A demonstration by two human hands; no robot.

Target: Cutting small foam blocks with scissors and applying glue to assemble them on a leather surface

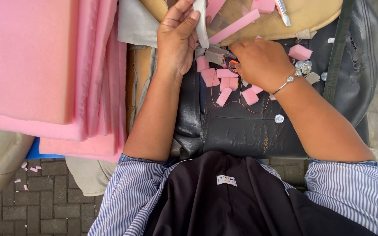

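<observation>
At the bottom of the frame a black apron (224, 201) and blue-striped sleeves (132, 192) fill the foreground, with grey brick paving (44, 205) at the lower left. Just above, a worn black leather seat cover (241, 126) spreads across the middle, scattered with small pink foam offcuts (224, 83), a thin reddish thread (241, 105) and a few silver round studs (279, 118). The right hand (261, 63), wearing a silver bracelet (285, 84), is closed around orange-handled scissors (232, 64); the hand covers most of them, so the blades are hard to make out. The left hand (178, 39), upper centre, pinches a pale grey strip (201, 24) between thumb and fingers, holding it upright just beside the scissors. Behind the hands lie a tan cushion (311, 17) and a long pink foam strip (235, 27). Thick pink foam sheets (31, 57) stack over the upper left.
</observation>
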